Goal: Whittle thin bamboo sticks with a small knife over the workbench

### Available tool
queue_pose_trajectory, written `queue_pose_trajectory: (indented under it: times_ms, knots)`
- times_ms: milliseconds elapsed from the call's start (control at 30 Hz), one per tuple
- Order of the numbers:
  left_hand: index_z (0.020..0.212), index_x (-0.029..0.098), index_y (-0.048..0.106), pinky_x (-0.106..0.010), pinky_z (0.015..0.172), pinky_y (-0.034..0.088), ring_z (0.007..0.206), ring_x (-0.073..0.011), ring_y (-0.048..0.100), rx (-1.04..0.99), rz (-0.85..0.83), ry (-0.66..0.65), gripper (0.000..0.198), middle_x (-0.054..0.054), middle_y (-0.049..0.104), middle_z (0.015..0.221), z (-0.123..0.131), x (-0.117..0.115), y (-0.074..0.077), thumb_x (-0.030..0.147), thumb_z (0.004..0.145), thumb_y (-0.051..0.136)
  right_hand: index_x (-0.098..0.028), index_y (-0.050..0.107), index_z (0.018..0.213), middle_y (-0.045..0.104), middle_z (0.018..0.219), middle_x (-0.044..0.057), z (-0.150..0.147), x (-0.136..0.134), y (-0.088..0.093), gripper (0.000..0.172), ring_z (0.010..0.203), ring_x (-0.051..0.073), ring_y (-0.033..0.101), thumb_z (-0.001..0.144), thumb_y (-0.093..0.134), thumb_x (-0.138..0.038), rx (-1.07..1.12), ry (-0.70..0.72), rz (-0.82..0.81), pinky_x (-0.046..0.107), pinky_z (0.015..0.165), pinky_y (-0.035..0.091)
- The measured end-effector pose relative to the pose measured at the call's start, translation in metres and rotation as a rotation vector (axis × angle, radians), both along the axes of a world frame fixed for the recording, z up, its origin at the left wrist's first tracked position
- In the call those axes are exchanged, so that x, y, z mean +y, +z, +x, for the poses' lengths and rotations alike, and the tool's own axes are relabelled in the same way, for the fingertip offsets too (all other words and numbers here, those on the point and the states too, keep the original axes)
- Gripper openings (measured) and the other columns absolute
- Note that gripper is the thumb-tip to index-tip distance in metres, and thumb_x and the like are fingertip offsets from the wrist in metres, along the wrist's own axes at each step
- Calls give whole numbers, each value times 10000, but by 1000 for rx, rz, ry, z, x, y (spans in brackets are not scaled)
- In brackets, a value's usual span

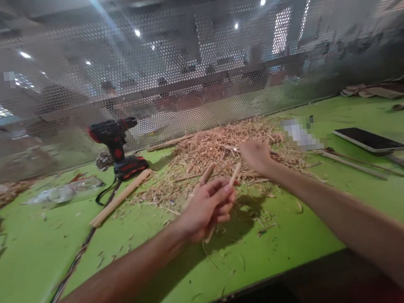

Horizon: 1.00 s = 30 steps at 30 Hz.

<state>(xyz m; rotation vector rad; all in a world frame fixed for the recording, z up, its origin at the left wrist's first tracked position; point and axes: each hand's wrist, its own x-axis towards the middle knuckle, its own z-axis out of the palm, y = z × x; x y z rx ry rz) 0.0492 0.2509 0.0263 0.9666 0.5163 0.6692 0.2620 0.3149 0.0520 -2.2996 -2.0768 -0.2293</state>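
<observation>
My left hand (208, 208) is closed round a thin wooden stick (234, 174) and holds it slanted above the green table (46, 257). My right hand (257, 157) reaches further back into a heap of wood shavings (216, 147); its fingers are curled among them and what they grip is hidden. A second short stick (206, 174) lies on the shavings just beyond my left hand.
A red and black cordless drill (117, 146) stands at the back left, its cable trailing forward. A long wooden slat (121, 198) lies beside it. A dark tablet (370, 139) and thin rods (353, 165) lie to the right. A perforated metal screen (193, 74) closes the back.
</observation>
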Motion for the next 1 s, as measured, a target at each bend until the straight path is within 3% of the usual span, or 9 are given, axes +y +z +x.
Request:
queue_pose_trajectory:
  times_ms: [67, 133, 233, 333, 567, 767, 1000]
  knots:
    - [1095, 121, 719, -119, 412, 248, 476, 12, 322, -32, -4, -39, 241, 22, 555, 802, -1, -3, 4, 302, 940, 757, -42, 756, 1101, 770, 1055, 242, 18, 3, 3, 316, 985, 259, 720, 998, 463, -100, 10, -57, 54, 278, 722, 418]
    - [1072, 110, 728, -118, 408, 244, 465, 14, 310, -63, -24, 7, 218, 27, 544, 782, -1, -1, 4, 273, 931, 761, -98, 770, 1115, 779, 1027, 188, 25, 1, 6, 359, 922, 229, 701, 1020, 430, -165, 46, -41, 142, 280, 700, 391]
    - [1024, 99, 727, -120, 404, 243, 453, 11, 312, -83, -58, 92, 187, 21, 552, 768, 0, 6, 1, 241, 910, 770, -157, 786, 1030, 765, 885, 119, 13, -7, 9, 405, 764, 200, 645, 1026, 385, -213, 89, 116, 211, 290, 662, 362]
    - [1002, 102, 718, -121, 402, 236, 452, 11, 324, -103, -55, 141, 168, -2, 592, 807, 1, 10, -2, 228, 904, 769, -182, 777, 976, 742, 810, 90, -10, -16, 6, 414, 688, 194, 601, 1018, 367, -214, 80, 249, 156, 293, 630, 346]
    - [929, 101, 702, -137, 408, 212, 457, 7, 349, -108, -46, 223, 162, -35, 650, 831, 6, 5, -1, 198, 857, 810, -166, 735, 1096, 785, 941, 108, -31, -26, -1, 335, 828, 224, 692, 1019, 410, -201, -23, 233, 83, 289, 608, 321]
    - [965, 95, 736, -152, 434, 230, 467, 10, 328, -88, -32, 268, 229, -7, 620, 783, 6, 7, -5, 220, 819, 861, -152, 695, 1185, 792, 982, 166, -35, -23, 3, 364, 898, 271, 742, 1038, 363, -139, -88, 158, 81, 288, 659, 411]
    - [1166, 140, 770, -186, 447, 255, 476, -4, 341, -18, 63, -34, 314, -22, 648, 839, 3, -12, 3, 315, 906, 787, -82, 768, 1081, 773, 1043, 223, 21, 2, 6, 330, 954, 271, 719, 994, 451, -117, 21, -64, 91, 302, 717, 406]
